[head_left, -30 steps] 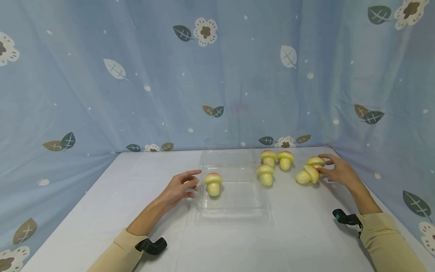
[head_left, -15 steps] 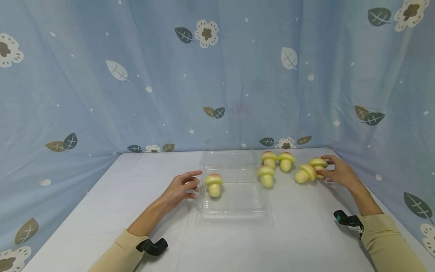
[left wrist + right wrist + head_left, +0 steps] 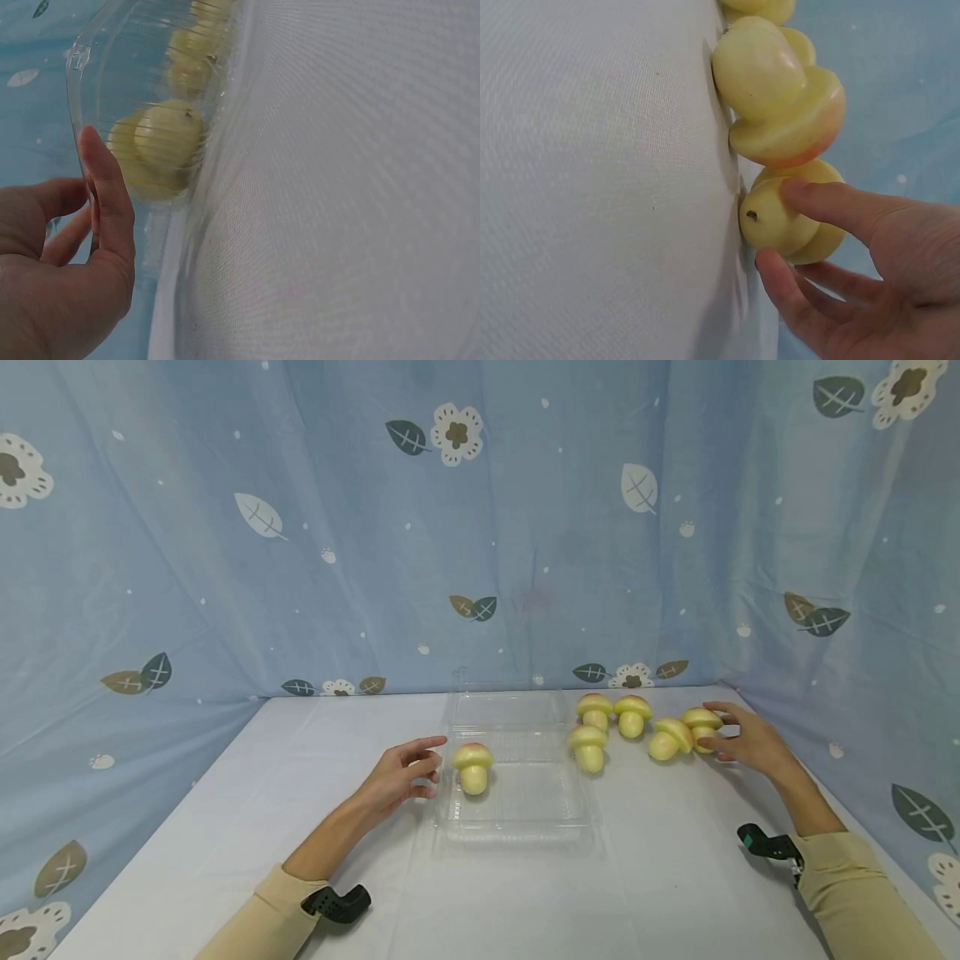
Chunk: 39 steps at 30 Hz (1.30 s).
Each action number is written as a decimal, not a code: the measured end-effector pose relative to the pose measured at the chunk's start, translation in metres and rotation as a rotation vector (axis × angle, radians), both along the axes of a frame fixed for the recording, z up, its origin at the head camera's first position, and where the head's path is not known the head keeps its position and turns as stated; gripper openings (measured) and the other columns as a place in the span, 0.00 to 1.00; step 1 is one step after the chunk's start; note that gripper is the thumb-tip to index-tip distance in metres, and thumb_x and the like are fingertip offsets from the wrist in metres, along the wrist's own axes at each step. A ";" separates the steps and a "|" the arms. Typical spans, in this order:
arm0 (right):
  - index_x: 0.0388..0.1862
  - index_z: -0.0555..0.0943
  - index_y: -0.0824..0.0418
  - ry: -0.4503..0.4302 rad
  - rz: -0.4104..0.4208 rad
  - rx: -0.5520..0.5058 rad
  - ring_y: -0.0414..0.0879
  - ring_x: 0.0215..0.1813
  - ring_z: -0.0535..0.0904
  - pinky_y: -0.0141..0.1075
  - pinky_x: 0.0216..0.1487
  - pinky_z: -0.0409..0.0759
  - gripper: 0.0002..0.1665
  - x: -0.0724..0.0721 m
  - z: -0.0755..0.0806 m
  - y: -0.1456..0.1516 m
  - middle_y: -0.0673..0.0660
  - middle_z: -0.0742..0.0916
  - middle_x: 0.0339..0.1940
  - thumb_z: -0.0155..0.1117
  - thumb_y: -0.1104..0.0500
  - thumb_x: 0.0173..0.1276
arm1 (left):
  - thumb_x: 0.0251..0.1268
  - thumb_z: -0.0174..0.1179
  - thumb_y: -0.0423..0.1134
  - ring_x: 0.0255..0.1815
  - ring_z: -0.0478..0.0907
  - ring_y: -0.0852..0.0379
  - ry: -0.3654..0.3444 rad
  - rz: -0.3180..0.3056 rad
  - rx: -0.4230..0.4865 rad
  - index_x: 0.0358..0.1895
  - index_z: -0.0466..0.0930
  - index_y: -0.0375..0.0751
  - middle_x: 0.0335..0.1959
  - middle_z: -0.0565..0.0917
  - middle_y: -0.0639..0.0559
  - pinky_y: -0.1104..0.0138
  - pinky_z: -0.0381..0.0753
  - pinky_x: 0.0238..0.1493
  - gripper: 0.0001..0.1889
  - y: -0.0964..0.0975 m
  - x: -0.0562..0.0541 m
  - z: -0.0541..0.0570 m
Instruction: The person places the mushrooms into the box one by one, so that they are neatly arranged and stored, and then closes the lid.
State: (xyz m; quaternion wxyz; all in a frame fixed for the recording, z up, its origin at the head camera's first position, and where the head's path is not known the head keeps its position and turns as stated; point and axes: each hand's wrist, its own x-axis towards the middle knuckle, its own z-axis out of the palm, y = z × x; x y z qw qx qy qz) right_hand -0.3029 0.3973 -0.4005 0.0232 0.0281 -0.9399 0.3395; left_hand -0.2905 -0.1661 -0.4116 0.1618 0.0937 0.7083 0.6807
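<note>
A yellow-green, mushroom-shaped fruit with a reddish top (image 3: 473, 768) lies in the clear plastic container (image 3: 525, 789). At the container's left side is my left hand (image 3: 401, 777). In the left wrist view its thumb and fingers pinch the clear rim (image 3: 73, 82) from both sides. My right hand (image 3: 742, 739) is at the far right, with thumb and fingers on either side of another mushroom-shaped fruit (image 3: 772, 221), gripping it low on the table. Close beside that one lies a tilted fruit of the same kind (image 3: 670, 740).
Three more mushroom-shaped fruits, one of them nearest the container (image 3: 589, 750), sit between the container and the tilted one. The container's clear lid (image 3: 510, 708) stretches back toward the blue patterned curtain (image 3: 375, 527). White cloth (image 3: 525, 902) covers the table.
The tilted fruit has shifted left and slightly back, away from my right hand. My right hand's fingers have settled around the other fruit. My left hand keeps its place at the container.
</note>
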 end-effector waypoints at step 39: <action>0.74 0.57 0.71 0.115 -0.032 0.081 0.59 0.40 0.83 0.36 0.29 0.77 0.51 0.008 0.004 0.004 0.83 0.67 0.62 0.69 0.46 0.65 | 0.72 0.57 0.38 0.34 0.78 0.59 0.010 0.003 0.016 0.73 0.64 0.39 0.45 0.74 0.48 0.69 0.84 0.32 0.28 -0.001 0.003 -0.003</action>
